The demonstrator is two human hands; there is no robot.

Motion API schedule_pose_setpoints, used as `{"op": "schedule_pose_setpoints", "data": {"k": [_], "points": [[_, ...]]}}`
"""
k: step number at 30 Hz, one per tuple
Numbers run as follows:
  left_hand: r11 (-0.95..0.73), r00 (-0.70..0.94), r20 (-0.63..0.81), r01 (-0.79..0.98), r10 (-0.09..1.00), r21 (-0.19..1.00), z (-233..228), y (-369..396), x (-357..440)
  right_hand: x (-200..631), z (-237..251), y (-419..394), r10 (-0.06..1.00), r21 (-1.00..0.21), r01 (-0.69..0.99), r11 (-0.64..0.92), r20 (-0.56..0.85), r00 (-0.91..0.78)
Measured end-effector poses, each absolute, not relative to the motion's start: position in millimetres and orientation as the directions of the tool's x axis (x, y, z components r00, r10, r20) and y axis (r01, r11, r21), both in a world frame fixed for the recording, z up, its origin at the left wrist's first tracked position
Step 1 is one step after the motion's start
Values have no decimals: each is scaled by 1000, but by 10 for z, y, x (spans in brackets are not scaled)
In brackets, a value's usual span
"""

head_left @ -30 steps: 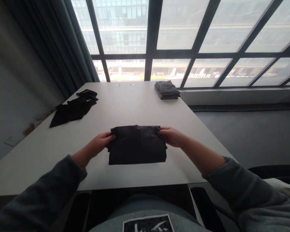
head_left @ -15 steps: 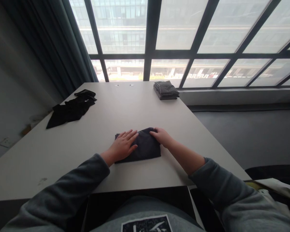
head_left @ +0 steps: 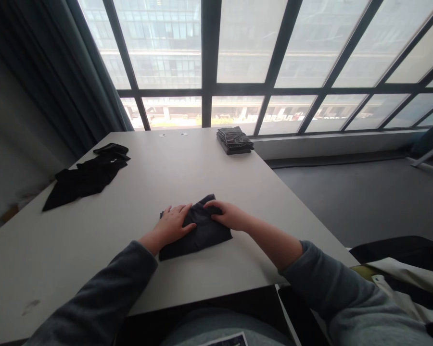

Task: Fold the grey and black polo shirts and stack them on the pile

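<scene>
1. Both hands press a folded dark cloth (head_left: 198, 233): left hand (head_left: 173, 225) flat and spread on it, right hand (head_left: 226, 215) curled over its far edge.
2. White table (head_left: 187, 168) lies bare around them; the cloth sits near its front edge.
3. Loose black garments (head_left: 84, 175) lie far left.
4. Striped folded stack (head_left: 234, 140) rests at the far edge.

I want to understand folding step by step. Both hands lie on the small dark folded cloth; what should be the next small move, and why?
Probably press and smooth the dark folded cloth flat. The left hand lies spread on its left half, the right hand on its top right, and the far edge looks bunched and uneven. Pressing would settle the fold.
</scene>
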State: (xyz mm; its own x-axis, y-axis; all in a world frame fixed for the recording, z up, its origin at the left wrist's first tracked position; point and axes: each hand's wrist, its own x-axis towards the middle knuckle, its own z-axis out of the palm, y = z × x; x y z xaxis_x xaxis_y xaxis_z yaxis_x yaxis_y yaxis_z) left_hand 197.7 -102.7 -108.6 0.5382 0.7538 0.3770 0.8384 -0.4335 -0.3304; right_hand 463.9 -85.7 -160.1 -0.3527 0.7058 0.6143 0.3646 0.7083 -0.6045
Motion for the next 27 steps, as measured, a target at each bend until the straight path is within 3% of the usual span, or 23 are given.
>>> {"op": "schedule_pose_setpoints", "data": {"k": [6,14,23,27], "points": [[-537,589,410,807,696,-246,-1016,-885,1838,4821,-1462,-731,731,-610,403,683,564,-384],[-540,504,455,840,734,-59,-914,-763,1576,4954,-1096,-655,731,-605,426,673,455,-509],[-171,218,594,976,774,-136,-1027,-553,1409,5453,-164,-217,784,-725,452,520,195,-590],[-151,228,583,972,780,-177,-1070,-559,1395,5643,213,-32,800,-748,453,486,171,-575]]}}
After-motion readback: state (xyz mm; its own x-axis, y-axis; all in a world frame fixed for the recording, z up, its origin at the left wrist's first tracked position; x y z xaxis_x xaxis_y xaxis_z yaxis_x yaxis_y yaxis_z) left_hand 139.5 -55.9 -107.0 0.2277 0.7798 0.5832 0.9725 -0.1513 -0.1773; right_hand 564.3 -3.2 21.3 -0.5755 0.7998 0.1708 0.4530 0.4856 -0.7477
